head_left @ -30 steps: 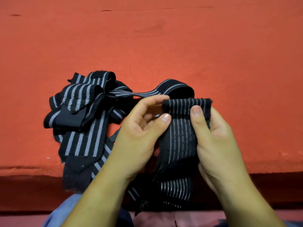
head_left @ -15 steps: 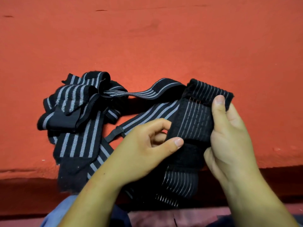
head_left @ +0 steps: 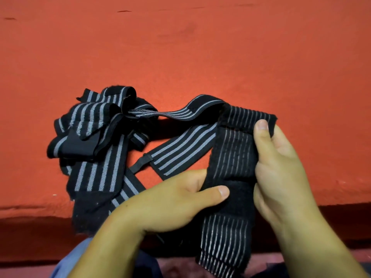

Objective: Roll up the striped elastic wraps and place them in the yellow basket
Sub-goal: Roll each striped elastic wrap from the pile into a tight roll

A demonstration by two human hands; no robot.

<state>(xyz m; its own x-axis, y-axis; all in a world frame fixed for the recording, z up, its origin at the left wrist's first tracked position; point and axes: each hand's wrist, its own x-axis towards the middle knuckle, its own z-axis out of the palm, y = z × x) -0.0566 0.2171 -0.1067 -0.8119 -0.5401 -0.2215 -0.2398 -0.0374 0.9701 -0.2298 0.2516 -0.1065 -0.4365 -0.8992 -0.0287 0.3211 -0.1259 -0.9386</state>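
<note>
The left hand (head_left: 174,199) has slid down the thin-striped wrap (head_left: 232,157) and now pinches its black patch. The right hand (head_left: 281,167) pinches the folded top end, over the red desk (head_left: 200,57). The roll looks only just begun, so next the fold needs turning over tightly.

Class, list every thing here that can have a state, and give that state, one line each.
Fine-striped wrap: unrolled, top end folded over, held by both hands.
Left hand: pinches the wrap's middle.
Right hand: grips its folded top end.
Wide-striped wraps: unrolled, tangled on the red surface.
</note>
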